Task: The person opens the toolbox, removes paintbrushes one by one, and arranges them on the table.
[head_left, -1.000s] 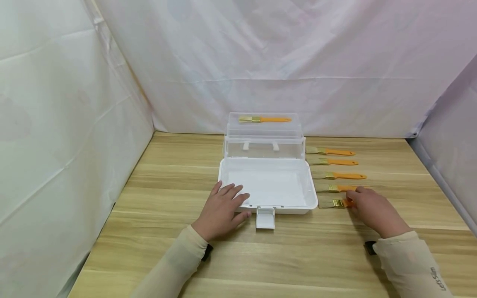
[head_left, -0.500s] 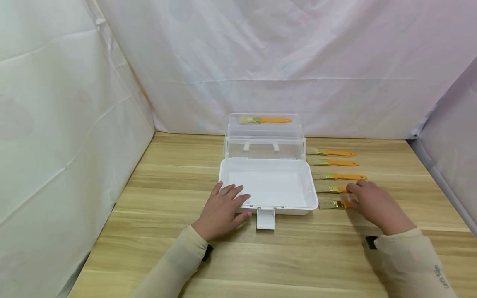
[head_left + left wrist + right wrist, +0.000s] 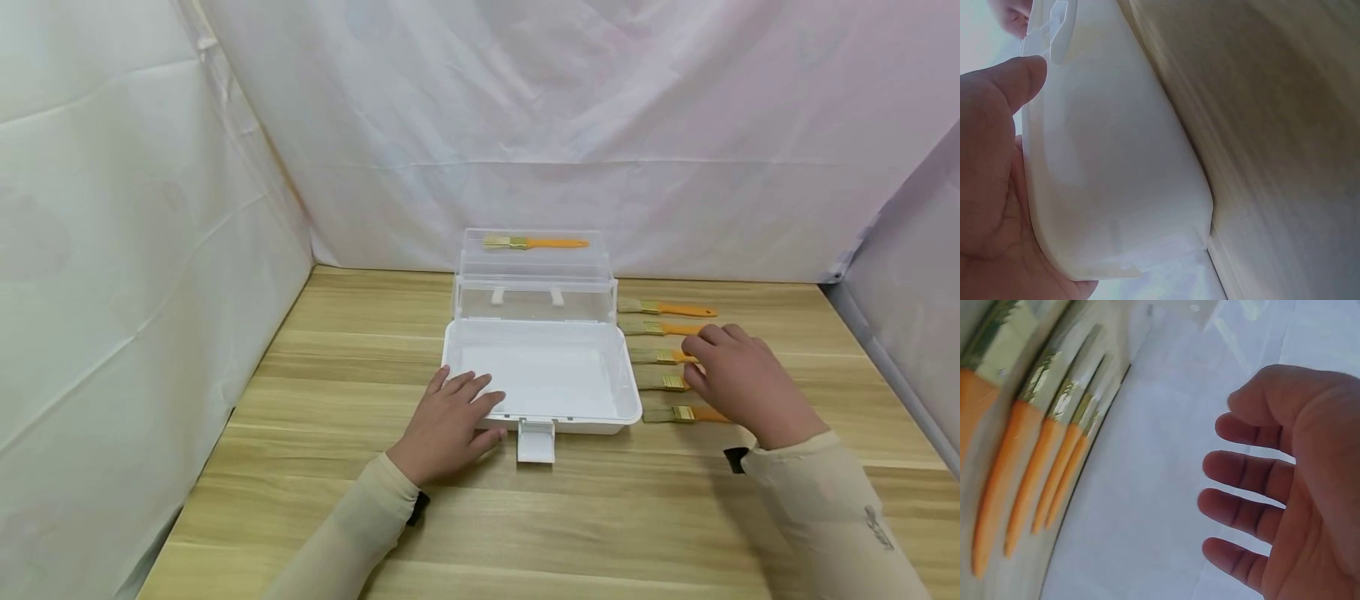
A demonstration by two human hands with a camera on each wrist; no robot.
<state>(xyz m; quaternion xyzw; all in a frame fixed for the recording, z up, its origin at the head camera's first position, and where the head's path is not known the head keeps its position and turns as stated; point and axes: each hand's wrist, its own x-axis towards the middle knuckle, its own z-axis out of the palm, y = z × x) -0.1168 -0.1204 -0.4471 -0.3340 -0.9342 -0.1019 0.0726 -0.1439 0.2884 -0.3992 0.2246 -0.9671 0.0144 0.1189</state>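
In the head view my left hand (image 3: 450,423) rests on the front-left rim of a white plastic box (image 3: 540,423), fingers spread and fairly straight. Its thumb lies along the box's outer front side in the left wrist view. Right of the box several flat paintbrushes with orange handles lie in a row, bristles to the left. My right hand (image 3: 746,379) hovers over their handles, covering part of the middle paintbrush (image 3: 666,357). In the right wrist view that hand's fingers (image 3: 1235,465) are loosely bent and hold nothing, apart from the paintbrushes.
The box's clear lid (image 3: 534,265) stands folded back, with another paintbrush (image 3: 551,243) lying on it. A white latch (image 3: 536,442) hangs down at the box's front. White cloth (image 3: 555,100) walls off the back and left of the wooden table (image 3: 570,533).
My right hand has moved away from the nearest paintbrush's handle, up and back along the row. The paintbrushes stay where they were. My left hand keeps its place on the box.
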